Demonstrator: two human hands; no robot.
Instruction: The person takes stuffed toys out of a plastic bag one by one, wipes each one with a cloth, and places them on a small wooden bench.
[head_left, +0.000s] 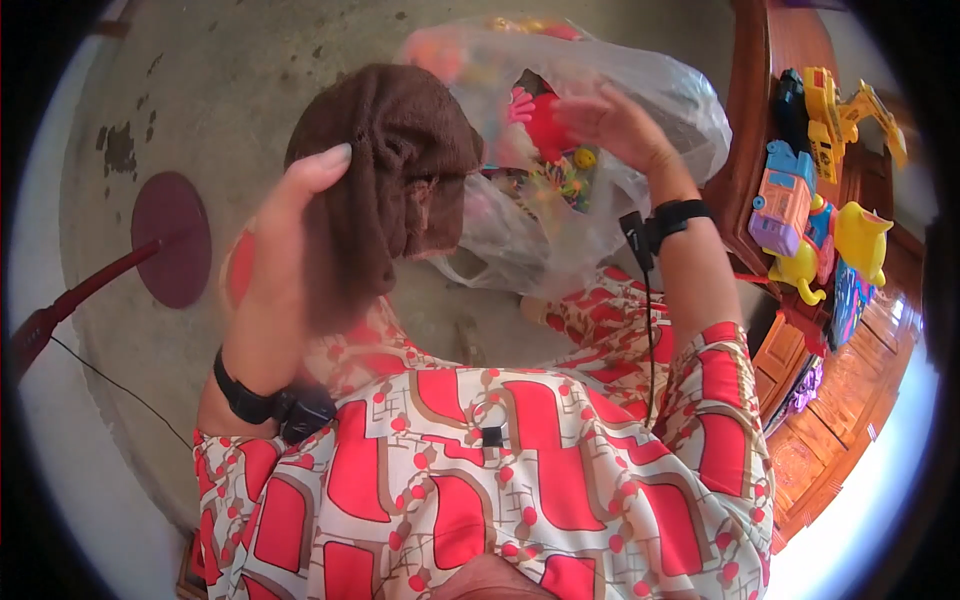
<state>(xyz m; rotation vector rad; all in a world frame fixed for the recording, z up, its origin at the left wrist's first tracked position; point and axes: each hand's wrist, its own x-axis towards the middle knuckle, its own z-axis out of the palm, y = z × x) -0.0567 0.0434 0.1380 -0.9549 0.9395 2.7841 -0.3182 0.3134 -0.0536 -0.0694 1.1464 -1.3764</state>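
Note:
My left hand (300, 195) grips a crumpled dark brown cloth (390, 150), with the thumb on top and the other fingers hidden. My right hand (615, 127) is over the opening of a large clear plastic bag (675, 90), slightly blurred, its fingers apart and holding nothing that I can see. Inside the bag show a red toy (551, 127) with a pink hand-shaped part, a small yellow ball (585, 157) and a spiky multicoloured toy (559, 184). Both wrists wear black straps with small devices.
To the right, a carved wooden cabinet (817, 442) stands near a yellow toy excavator (825, 120), a pastel toy vehicle (784, 195) and a yellow toy figure (862, 240). A dark red round stand base (172, 240) with a pole rests on the concrete floor (232, 75) at left.

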